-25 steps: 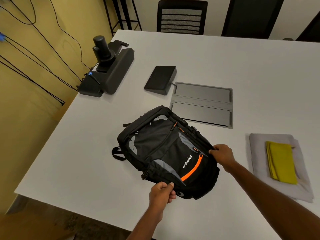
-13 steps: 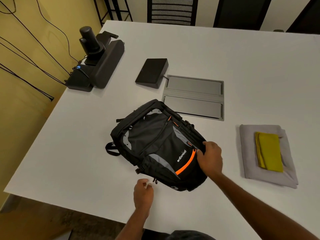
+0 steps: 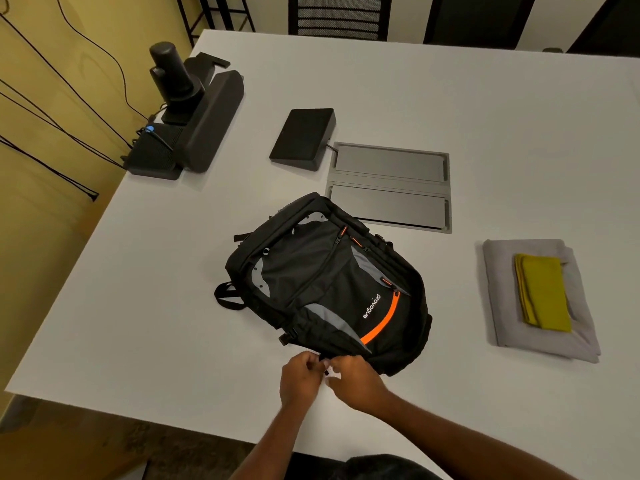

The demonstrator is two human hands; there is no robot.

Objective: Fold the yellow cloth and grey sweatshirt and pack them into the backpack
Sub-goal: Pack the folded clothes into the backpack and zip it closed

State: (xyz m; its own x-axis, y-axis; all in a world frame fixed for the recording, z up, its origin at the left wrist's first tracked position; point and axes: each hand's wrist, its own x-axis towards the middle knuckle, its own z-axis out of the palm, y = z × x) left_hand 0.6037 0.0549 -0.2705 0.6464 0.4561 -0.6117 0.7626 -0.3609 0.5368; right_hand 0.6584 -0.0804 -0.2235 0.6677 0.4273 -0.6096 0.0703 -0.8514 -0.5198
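Note:
A black backpack (image 3: pixel 322 282) with grey panels and an orange zip stripe lies flat on the white table (image 3: pixel 485 109), zipped closed. My left hand (image 3: pixel 299 379) and my right hand (image 3: pixel 356 377) meet at its near bottom edge, fingers pinched on a small black part there, probably a zip pull or strap end. To the right, apart from the bag, the folded grey sweatshirt (image 3: pixel 502 306) lies flat with the folded yellow cloth (image 3: pixel 543 292) on top of it.
A grey double-flap cable hatch (image 3: pixel 389 187) is set in the table behind the backpack, with a black box (image 3: pixel 304 136) beside it. A black camera and speaker bar unit (image 3: pixel 187 112) stands at the far left edge. Chairs (image 3: pixel 339 15) line the far side.
My right hand has left the bag's right side and come down to its near edge. My left hand has risen back to that edge, so both hands now meet there.

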